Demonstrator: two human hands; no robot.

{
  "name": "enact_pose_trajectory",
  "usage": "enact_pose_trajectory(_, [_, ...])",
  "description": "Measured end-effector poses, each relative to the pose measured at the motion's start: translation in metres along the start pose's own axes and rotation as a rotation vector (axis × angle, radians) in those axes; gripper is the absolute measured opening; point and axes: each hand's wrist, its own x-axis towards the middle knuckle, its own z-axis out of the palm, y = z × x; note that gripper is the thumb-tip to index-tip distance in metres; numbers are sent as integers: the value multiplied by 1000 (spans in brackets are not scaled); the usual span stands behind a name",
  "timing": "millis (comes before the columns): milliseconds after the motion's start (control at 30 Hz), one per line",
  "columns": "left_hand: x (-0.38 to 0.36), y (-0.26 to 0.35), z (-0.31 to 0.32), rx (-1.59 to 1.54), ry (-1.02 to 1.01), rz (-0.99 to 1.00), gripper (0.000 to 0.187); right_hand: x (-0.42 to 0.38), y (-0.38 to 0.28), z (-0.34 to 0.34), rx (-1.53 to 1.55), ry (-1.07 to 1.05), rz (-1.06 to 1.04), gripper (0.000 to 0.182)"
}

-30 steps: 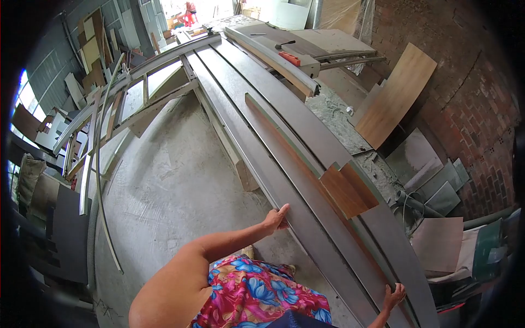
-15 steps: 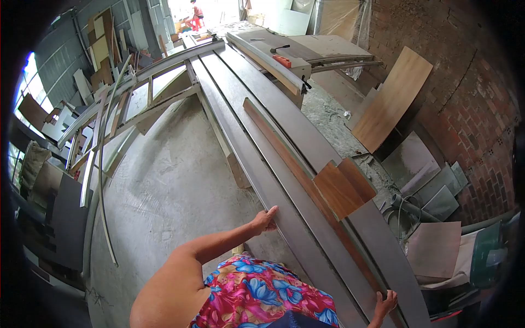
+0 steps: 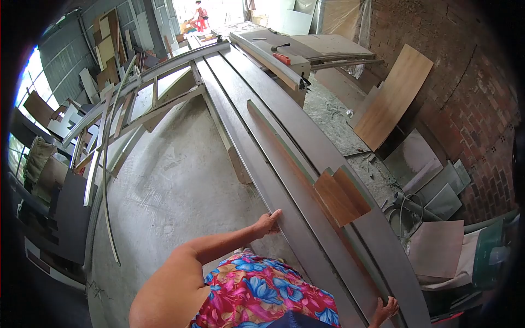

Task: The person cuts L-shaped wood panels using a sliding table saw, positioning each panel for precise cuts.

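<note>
My left hand [image 3: 268, 223] is closed on the near edge of a long grey slatted surface [image 3: 249, 145], thumb on top. At the bottom right, my right hand [image 3: 386, 310] grips a long narrow brown strip [image 3: 306, 177] near its close end. The strip lies lengthwise along the slats, its greenish edge showing. Two short wood-grain pieces [image 3: 343, 198] overlap across the strip and the grey surface, ahead of my right hand.
A bench [image 3: 284, 38] beyond holds a red-handled tool [image 3: 281, 58]. Metal frames [image 3: 147, 109] stand left. A wooden board [image 3: 395, 98] leans against the brick wall at right. A person in red [image 3: 200, 16] is far back.
The brown strip has tilted, so less of its brown face and more of its greenish edge shows. The two short pieces have shifted slightly towards me. Both hands keep their hold.
</note>
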Motion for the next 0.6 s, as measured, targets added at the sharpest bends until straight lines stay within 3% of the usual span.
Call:
enact_pose_trajectory(267, [-12, -15, 14, 7, -70, -11, 57, -8, 22, -1, 71, -54, 106, 54])
enact_pose_trajectory(600, [-32, -19, 22, 56, -202, -62, 65, -13, 48, -4, 28, -26, 67, 56])
